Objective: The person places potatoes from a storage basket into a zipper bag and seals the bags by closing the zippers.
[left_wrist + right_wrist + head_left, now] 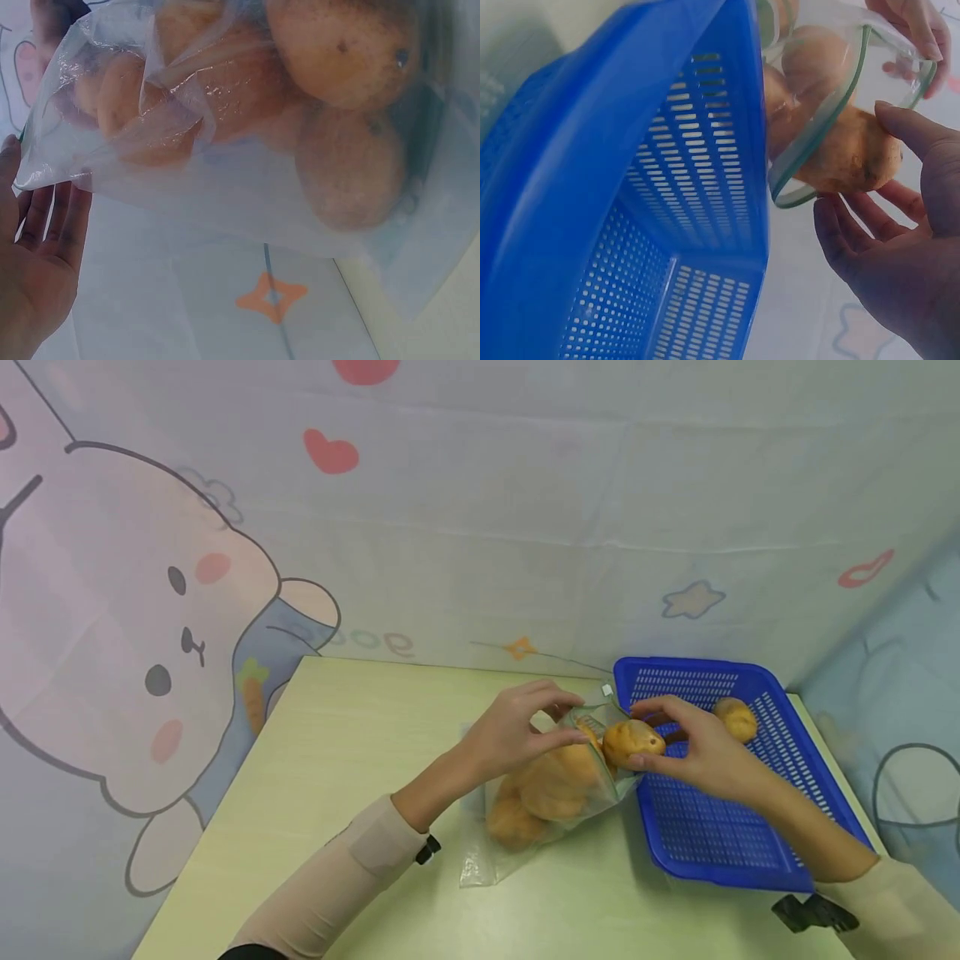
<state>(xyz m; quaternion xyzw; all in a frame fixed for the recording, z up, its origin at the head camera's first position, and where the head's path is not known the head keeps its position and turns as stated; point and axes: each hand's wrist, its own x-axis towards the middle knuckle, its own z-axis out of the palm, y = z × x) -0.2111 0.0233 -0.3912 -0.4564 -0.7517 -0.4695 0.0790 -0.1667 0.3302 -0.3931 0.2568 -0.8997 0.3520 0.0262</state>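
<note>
Head view: both my hands at work above the table [360,727].
Right hand [701,750]: thumb and fingers curled round one potato [632,743], parted only by its width.
Left hand [517,727]: pinches the upper edge of the clear bag [477,862].
Potato: at the bag's mouth, left of my right palm; seen from the right wrist, partly behind the green rim [831,127].
Long axis: roughly sideways, along the line from right hand to bag.
Mouth: faces right, towards the potato; the bag's body slopes down and left.
Nearer hand: right to the potato, left to the rim.
Bagged potatoes [517,818]: several, seen through the plastic; exact count cannot be told.
Basket [720,835]: blue, just right of the mouth; one spare potato [736,719] by its far right side.
Labels: none legible; white tab [607,691] at the bag's corner, too small to read.
Writing: faint letters on the backdrop [480,510], not read with certainty.
</note>
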